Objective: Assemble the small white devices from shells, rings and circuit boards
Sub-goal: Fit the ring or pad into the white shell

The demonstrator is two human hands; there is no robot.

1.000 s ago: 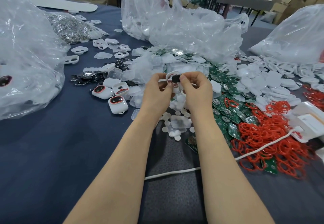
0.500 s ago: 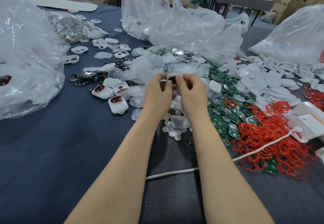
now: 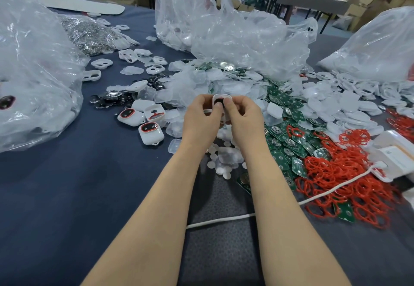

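Observation:
Both my hands hold one small white shell [image 3: 218, 98] above the middle of the table. My left hand [image 3: 202, 119] grips its left side and my right hand [image 3: 243, 119] grips its right side, both thumbs pressing a dark insert with a red ring in its opening. Three white devices with red-ringed windows [image 3: 150, 130] lie just left of my hands. Green circuit boards [image 3: 282, 142] spread to the right, with a heap of red rings [image 3: 349, 182] beyond them. Loose white shells [image 3: 349, 106] lie at the right.
Big clear plastic bags stand at the left [image 3: 33, 79], back centre [image 3: 235, 39] and back right [image 3: 376, 50]. A pile of small metal parts [image 3: 89, 35] lies at the back left. A white cable [image 3: 224, 219] crosses the dark blue table [image 3: 78, 196] to a white box [image 3: 394, 153].
My hands have drawn close together around the shell and shifted slightly left. My thumbs now press on the dark insert in the shell's opening.

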